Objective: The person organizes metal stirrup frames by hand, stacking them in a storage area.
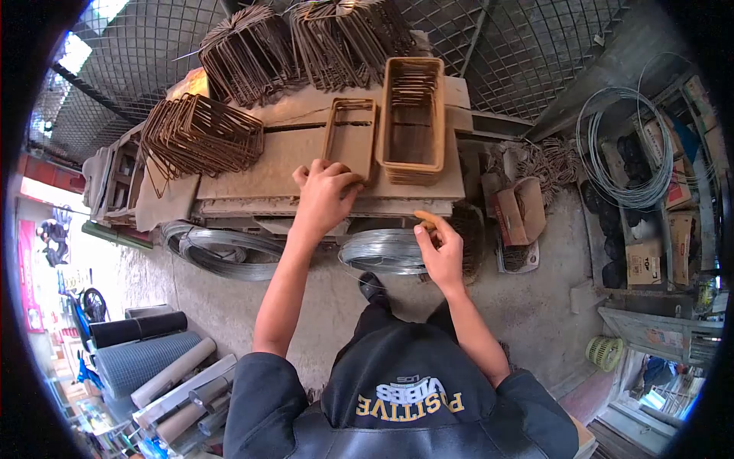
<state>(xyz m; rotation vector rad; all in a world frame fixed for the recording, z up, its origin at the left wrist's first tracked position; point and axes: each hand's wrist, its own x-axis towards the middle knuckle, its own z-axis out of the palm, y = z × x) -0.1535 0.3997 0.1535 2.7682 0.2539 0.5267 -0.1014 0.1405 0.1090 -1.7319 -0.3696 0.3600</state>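
My left hand (pixel 327 193) is at the near end of a small stack of rusty rectangular wire stirrups (pixel 332 134), its fingers curled over their near corner. Beside it stands a taller stack of larger rectangular stirrups (pixel 439 115), neatly aligned. My right hand (pixel 442 256) hovers just off the table's front edge, thumb and index finger apart. Its index finger looks orange-brown; I cannot make out whether that is a covering. Both stacks rest on a board-topped table (pixel 260 164).
Bundles of bent stirrups (pixel 202 138) lie on the table's left, with more bundles (pixel 348 42) at the back against wire mesh (pixel 527 61). Wire coils (pixel 382 251) sit under the table. Right are a cardboard box (pixel 524 210) and a hanging wire coil (pixel 592 164); mesh rolls (pixel 149 359) lie left.
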